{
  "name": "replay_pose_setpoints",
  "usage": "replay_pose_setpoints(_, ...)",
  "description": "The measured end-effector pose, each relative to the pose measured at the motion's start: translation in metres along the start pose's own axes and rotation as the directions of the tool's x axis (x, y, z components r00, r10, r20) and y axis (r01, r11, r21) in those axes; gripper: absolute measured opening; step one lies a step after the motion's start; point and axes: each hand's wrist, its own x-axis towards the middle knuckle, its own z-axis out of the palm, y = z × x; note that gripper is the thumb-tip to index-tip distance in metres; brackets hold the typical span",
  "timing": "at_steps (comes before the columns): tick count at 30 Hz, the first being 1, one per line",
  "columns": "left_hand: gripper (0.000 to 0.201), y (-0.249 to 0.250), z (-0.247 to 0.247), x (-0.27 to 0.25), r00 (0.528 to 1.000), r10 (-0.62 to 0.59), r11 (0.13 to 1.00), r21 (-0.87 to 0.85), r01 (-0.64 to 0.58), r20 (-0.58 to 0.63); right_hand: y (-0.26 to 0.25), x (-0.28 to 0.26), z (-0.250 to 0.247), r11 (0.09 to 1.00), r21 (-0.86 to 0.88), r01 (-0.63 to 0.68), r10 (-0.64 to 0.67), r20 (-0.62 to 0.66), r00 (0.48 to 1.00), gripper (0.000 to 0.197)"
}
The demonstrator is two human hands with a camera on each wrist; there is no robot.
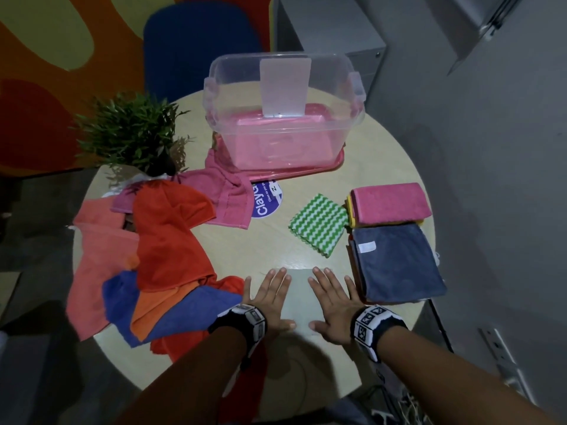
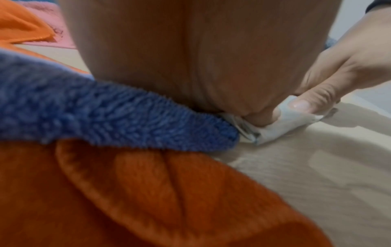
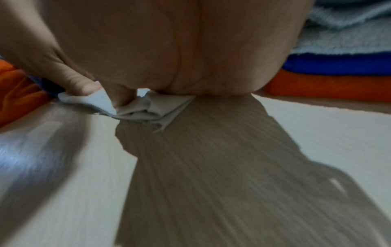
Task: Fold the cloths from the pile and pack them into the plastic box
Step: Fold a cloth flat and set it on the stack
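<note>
Both hands flat, palms down, on a thin grey cloth (image 1: pixel 302 297) at 6 o'clock on the round desk (image 1: pixel 264 240). Left hand (image 1: pixel 270 297) on cloth's left side, fingers (image 1: pixel 277 279) straight and spread, thumb pressing near edge; right hand (image 1: pixel 333 302) on right side, fingers (image 1: pixel 322 279) straight too, thumb on the near edge. Nothing gripped by either hand, just pressing. In left wrist view, grey cloth corner (image 2: pixel 281 123) bunched under the thumbs; in right wrist view, folded layers of cloth (image 3: pixel 146 108) visible under palm. Unfolded pile (image 1: pixel 147 259) at 9 o'clock: red-orange, salmon, blue, orange, pink cloths overlapping, touching left hand's wrist side. Clear plastic box (image 1: pixel 283 118) at 12 o'clock, sitting on pink lid (image 1: pixel 306 170); whether cloths are inside, cannot tell. Folded items at 3 o'clock: green-white zigzag cloth (image 1: pixel 319 228), pink-topped folded stack (image 1: pixel 389 204), dark blue-topped folded stack (image 1: pixel 399 265) just beside right hand. Potted plant (image 1: pixel 132 133) at 10 o'clock. Round purple sticker (image 1: pixel 265 199) near desk centre, partly under box lid.
</note>
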Motion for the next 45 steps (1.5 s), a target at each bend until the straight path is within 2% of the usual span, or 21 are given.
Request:
replay_pose_setpoints(2, 0.101, 0.001, 0.002, -0.003, 0.999, 0.017, 1.000, -0.007, -0.017, -0.050, -0.005, -0.003, -0.007, 0.999, 0.036, -0.021, 0.021, 0.000, 1.000, 0.101)
replay_pose_setpoints(4, 0.099, 0.000, 0.002, -0.009, 0.993, 0.048, 0.999, -0.015, -0.050, -0.106, -0.012, -0.005, -0.026, 0.992, 0.123, -0.030, 0.038, -0.059, 0.998, 0.100)
replay_pose_setpoints(7, 0.099, -0.003, 0.001, -0.018, 0.981, 0.086, 0.995, -0.043, -0.095, -0.176, -0.016, -0.007, -0.052, 0.952, 0.301, -0.051, 0.124, -0.231, 0.965, 0.069)
replay_pose_setpoints(9, 0.100, -0.004, -0.002, -0.023, 0.971, 0.094, 0.991, -0.071, -0.112, -0.218, -0.016, -0.004, -0.063, 0.923, 0.367, -0.114, 0.196, -0.194, 0.961, 0.054)
replay_pose_setpoints(11, 0.106, -0.007, -0.007, -0.025, 0.963, 0.066, 0.988, -0.121, -0.100, -0.260, -0.019, 0.000, -0.071, 0.925, 0.328, -0.192, 0.229, -0.079, 0.970, 0.037)
replay_pose_setpoints(13, 0.110, -0.011, -0.011, -0.026, 0.958, 0.027, 0.979, -0.188, -0.084, -0.287, -0.023, 0.000, -0.078, 0.925, 0.314, -0.213, 0.225, -0.003, 0.974, 0.025)
replay_pose_setpoints(15, 0.107, -0.016, -0.015, -0.029, 0.948, -0.024, 0.959, -0.274, -0.068, -0.317, -0.024, -0.005, -0.079, 0.890, 0.416, -0.187, 0.213, -0.017, 0.977, 0.020)
replay_pose_setpoints(18, 0.092, -0.017, -0.023, -0.034, 0.922, -0.122, 0.898, -0.437, -0.055, -0.367, -0.021, -0.020, -0.085, 0.790, 0.607, -0.087, 0.188, -0.104, 0.977, 0.023)
replay_pose_setpoints(20, 0.085, -0.011, -0.033, -0.036, 0.902, -0.167, 0.817, -0.568, -0.098, -0.397, -0.013, -0.027, -0.096, 0.738, 0.675, -0.019, 0.167, -0.155, 0.974, 0.024)
replay_pose_setpoints(22, 0.082, -0.001, -0.049, -0.033, 0.905, -0.209, 0.657, -0.739, -0.151, -0.371, -0.002, -0.035, -0.109, 0.629, 0.777, 0.022, 0.178, -0.172, 0.969, 0.025)
replay_pose_setpoints(24, 0.083, 0.013, -0.068, -0.028, 0.932, -0.222, 0.462, -0.872, -0.160, -0.288, 0.011, -0.042, -0.119, 0.411, 0.907, 0.092, 0.209, -0.192, 0.959, 0.027)
replay_pose_setpoints(26, 0.079, 0.032, -0.087, -0.021, 0.946, -0.205, 0.304, -0.935, -0.182, -0.250, 0.029, -0.051, -0.127, 0.222, 0.960, 0.173, 0.273, -0.231, 0.934, 0.030)
replay_pose_setpoints(28, 0.071, 0.053, -0.104, -0.012, 0.949, -0.166, 0.209, -0.950, -0.232, -0.268, 0.048, -0.062, -0.130, 0.100, 0.969, 0.226, 0.347, -0.247, 0.905, 0.036)
replay_pose_setpoints(30, 0.073, 0.075, -0.115, 0.001, 0.951, -0.124, 0.203, -0.946, -0.254, -0.282, 0.072, -0.072, -0.128, 0.049, 0.969, 0.242, 0.425, -0.240, 0.873, 0.044)
replay_pose_setpoints(32, 0.085, 0.098, -0.124, 0.011, 0.956, -0.082, 0.249, -0.934, -0.255, -0.282, 0.100, -0.079, -0.118, 0.108, 0.970, 0.217, 0.479, -0.242, 0.844, 0.044)
replay_pose_setpoints(34, 0.089, 0.120, -0.129, 0.018, 0.953, -0.037, 0.337, -0.901, -0.272, -0.301, 0.127, -0.084, -0.105, 0.230, 0.961, 0.151, 0.483, -0.248, 0.840, 0.043)
replay_pose_setpoints(38, 0.081, 0.154, -0.131, 0.030, 0.933, 0.017, 0.499, -0.805, -0.320, -0.360, 0.162, -0.094, -0.090, 0.385, 0.921, 0.059, 0.516, -0.268, 0.813, 0.049)
replay_pose_setpoints(42, 0.073, 0.167, -0.124, 0.039, 0.932, -0.022, 0.645, -0.717, -0.264, -0.363, 0.175, -0.093, -0.080, 0.630, 0.776, -0.028, 0.456, -0.340, 0.822, 0.063)
replay_pose_setpoints(45, 0.073, 0.170, -0.119, 0.044, 0.936, -0.035, 0.722, -0.656, -0.219, -0.350, 0.179, -0.090, -0.075, 0.672, 0.739, -0.038, 0.439, -0.356, 0.825, 0.061)
